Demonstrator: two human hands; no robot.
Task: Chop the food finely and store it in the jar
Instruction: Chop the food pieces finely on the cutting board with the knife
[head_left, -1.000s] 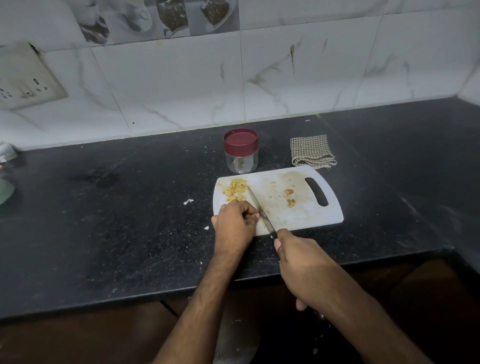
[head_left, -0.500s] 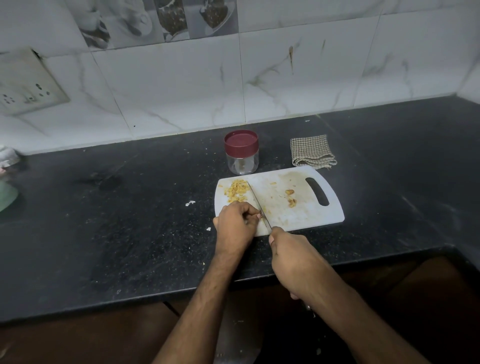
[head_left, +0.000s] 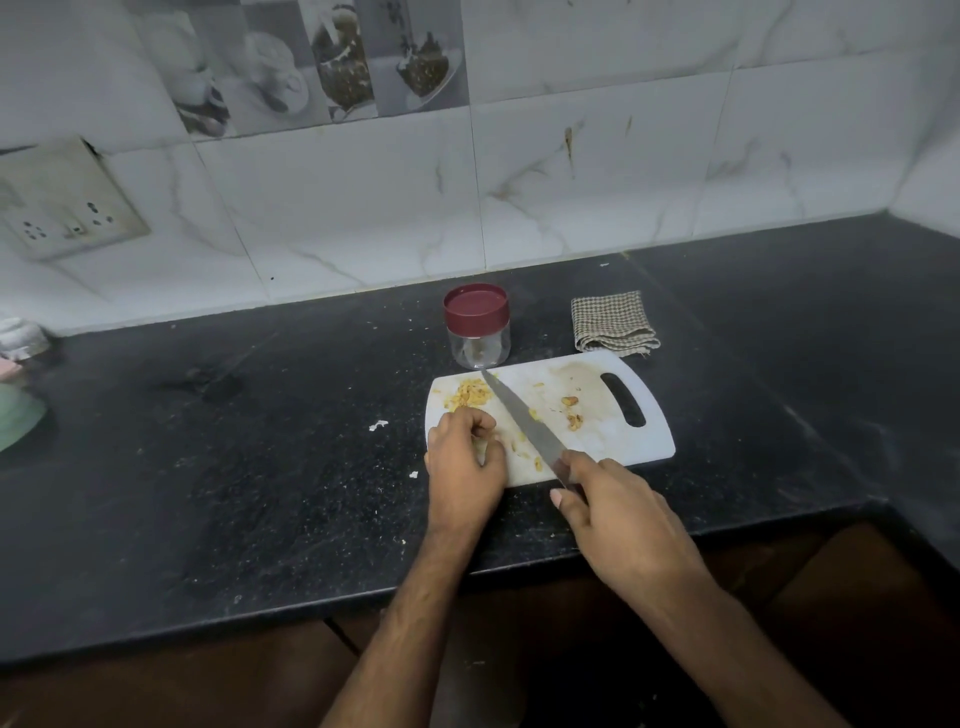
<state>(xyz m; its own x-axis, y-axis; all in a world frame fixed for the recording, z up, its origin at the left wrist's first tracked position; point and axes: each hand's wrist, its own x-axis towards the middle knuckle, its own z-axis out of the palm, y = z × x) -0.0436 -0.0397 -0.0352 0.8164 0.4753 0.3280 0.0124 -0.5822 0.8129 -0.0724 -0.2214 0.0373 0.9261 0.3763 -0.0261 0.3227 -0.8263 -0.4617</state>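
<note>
Head view: the right hand (head_left: 618, 512) grips the handle of a knife (head_left: 522, 421), fingers curled round it at the near edge of a white cutting board (head_left: 613, 447), and the long blade runs away from that hand toward the far left, its tip ending just in front of the jar (head_left: 477, 326). Whether the blade edge touches the board cannot be told. The left hand (head_left: 465, 460) lies on the near left corner of the board, just left of the blade, with its fingers curled in and pinching a small pale piece of food. Beyond its knuckles sits a heap of finely chopped yellow food (head_left: 470, 394) at the far left of the board, and small yellow bits are scattered beside the blade. Two larger brownish pieces (head_left: 571, 410) lie right of the blade, near the board's slotted handle. The jar is clear, upright, capped with a dark red lid (head_left: 476, 305), and stands on the black speckled counter (head_left: 260, 467) just past the board's far edge. A folded checked cloth (head_left: 613, 323) lies to the right of the jar, close to the board's far right corner. A few white crumbs lie on the counter left of the board. A socket plate (head_left: 62, 208) is fixed to the marbled wall tiles at far left.
</note>
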